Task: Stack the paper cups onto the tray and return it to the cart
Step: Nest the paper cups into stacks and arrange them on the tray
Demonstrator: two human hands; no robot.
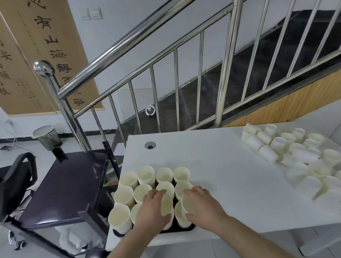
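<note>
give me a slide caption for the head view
Both hands, left hand and right hand, each lower a paper cup onto the cup stacks on the tray; loose cups wait nearby.

White table (208, 166) bears tray (188, 228); loose cups (305, 156)

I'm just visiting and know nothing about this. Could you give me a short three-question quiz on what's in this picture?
1. True or false: the left hand and right hand each hold a paper cup.
2. The loose cups lie on which side of the white table: A) right, B) left?
3. Fill in: the upright cups stand on a dark ___.

Key: 1 true; 2 A; 3 tray.
</note>
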